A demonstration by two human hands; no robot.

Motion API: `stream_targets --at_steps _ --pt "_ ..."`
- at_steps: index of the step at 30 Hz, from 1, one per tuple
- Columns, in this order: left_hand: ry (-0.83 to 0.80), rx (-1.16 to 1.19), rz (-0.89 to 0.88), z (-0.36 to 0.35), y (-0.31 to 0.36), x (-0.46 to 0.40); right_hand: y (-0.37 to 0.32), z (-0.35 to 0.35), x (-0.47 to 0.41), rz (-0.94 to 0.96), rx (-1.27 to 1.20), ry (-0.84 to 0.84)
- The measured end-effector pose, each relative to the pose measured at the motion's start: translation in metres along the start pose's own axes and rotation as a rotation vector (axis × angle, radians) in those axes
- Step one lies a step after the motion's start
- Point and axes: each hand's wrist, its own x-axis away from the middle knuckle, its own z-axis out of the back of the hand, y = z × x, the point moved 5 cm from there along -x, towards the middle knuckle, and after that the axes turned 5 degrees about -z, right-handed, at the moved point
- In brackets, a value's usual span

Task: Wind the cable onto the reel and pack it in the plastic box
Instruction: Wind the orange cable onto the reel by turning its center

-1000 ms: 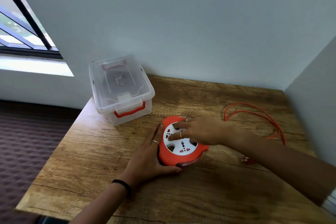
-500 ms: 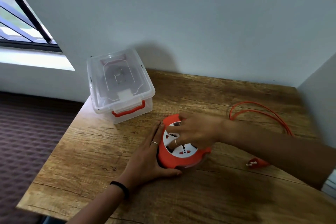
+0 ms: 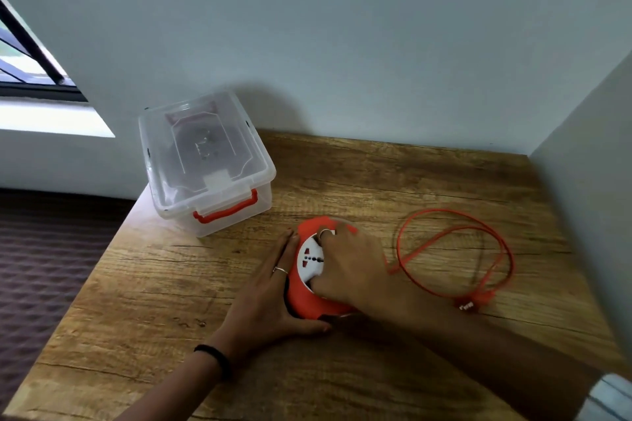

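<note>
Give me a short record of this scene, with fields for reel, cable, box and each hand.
reel: orange reel with white socket face, flat on the wooden table
cable: orange cable lies in loose loops right of the reel
box: plastic box, lid on, behind-left of the reel
left hand: left hand braces the reel's side
right hand: right hand rests on the reel's top

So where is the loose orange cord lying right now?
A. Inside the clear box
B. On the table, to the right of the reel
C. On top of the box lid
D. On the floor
B: the cord lies in loops on the table, right of the reel.
</note>
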Motion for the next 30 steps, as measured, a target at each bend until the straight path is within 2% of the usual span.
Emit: stream_targets --at_steps 4,7,12,15,17,21,25,30 --pt "0.031 0.009 0.008 0.0 0.0 0.0 -0.005 -0.007 0.003 -0.196 -0.063 0.103" --pt "0.053 0.009 0.003 0.002 0.002 0.0 -0.006 -0.009 0.004 -0.246 -0.08 0.127" --pt "0.048 0.001 -0.001 0.003 0.006 0.003 -0.002 -0.006 0.002 -0.162 -0.079 0.051" --pt "0.015 0.0 0.006 0.003 0.005 0.002 0.014 0.002 0.001 -0.106 -0.332 -0.041" --pt "0.009 -0.009 0.017 0.004 0.005 0.003 0.026 0.01 0.004 -0.007 -0.404 -0.011" --pt "0.007 -0.03 0.016 0.003 0.004 0.003 0.039 0.011 0.013 0.287 -0.183 0.046" --pt "0.007 -0.036 0.027 0.002 0.004 0.002 0.034 0.009 0.009 0.477 0.123 -0.06" --pt "-0.022 -0.031 0.044 0.003 0.005 0.002 0.025 0.021 0.002 0.656 0.368 -0.159"
